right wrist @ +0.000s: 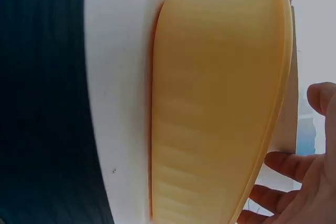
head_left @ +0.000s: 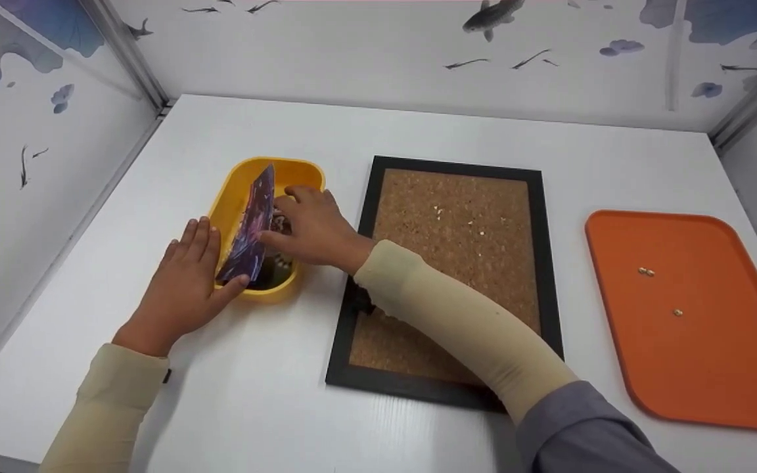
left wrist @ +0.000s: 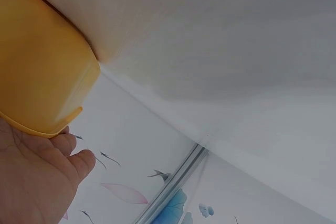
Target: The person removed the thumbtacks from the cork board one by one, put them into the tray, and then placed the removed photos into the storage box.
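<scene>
A yellow plastic basket stands on the left of the table. Inside it a purple, patterned card or board stands on edge, tilted. Beside this, small dark and pale items lie partly hidden. My left hand rests at the basket's left rim, fingers extended, thumb across the near corner by the card's lower end. Over the right rim reaches my right hand, its fingertips inside near the card. In the right wrist view its thumb and fingers are spread apart; whether they touch the card is unclear.
A black-framed cork board with tiny pale bits on it lies under my right forearm. To the right is an orange tray bearing a few small gold-coloured pieces. Printed wall panels border the table's back and sides.
</scene>
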Demonstrator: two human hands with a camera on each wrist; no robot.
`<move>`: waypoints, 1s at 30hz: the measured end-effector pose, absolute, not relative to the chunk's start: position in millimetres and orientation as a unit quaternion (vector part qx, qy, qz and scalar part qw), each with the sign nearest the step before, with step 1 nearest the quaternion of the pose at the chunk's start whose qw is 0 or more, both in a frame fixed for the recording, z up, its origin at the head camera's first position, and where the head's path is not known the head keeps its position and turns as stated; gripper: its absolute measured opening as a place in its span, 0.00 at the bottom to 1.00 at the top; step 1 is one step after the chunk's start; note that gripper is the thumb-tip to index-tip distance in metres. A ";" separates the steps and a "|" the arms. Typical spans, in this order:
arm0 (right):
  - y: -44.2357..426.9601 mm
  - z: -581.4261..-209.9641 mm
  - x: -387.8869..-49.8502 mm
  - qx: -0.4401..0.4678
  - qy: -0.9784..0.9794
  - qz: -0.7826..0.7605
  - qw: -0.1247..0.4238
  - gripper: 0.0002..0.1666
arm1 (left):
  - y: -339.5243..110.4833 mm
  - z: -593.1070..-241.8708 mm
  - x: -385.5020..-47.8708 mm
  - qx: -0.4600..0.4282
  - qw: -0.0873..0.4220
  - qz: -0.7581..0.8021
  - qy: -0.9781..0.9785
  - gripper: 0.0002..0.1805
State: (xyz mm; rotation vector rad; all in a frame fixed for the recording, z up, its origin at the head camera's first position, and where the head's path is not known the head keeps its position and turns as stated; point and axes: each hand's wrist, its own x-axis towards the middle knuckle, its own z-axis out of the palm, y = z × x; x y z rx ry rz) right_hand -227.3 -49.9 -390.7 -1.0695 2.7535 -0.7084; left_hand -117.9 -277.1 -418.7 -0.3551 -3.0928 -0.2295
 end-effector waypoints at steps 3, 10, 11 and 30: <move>-48.5 -393.0 -227.1 -0.345 0.915 -0.201 0.059 0.42 | -276.8 -419.2 -118.1 -0.113 0.008 -0.074 -0.991 0.54; -42.0 -398.7 -229.3 -0.346 0.927 -0.141 0.042 0.44 | -275.9 -418.7 -119.7 -0.105 -0.009 -0.071 -0.992 0.54; -41.4 -398.9 -229.8 -0.346 0.927 -0.137 0.040 0.44 | -275.8 -418.4 -120.0 -0.104 -0.011 -0.069 -0.992 0.54; -33.4 -401.6 -236.2 -0.325 0.942 -0.080 0.024 0.48 | -274.9 -417.8 -121.7 -0.102 -0.016 -0.071 -0.992 0.55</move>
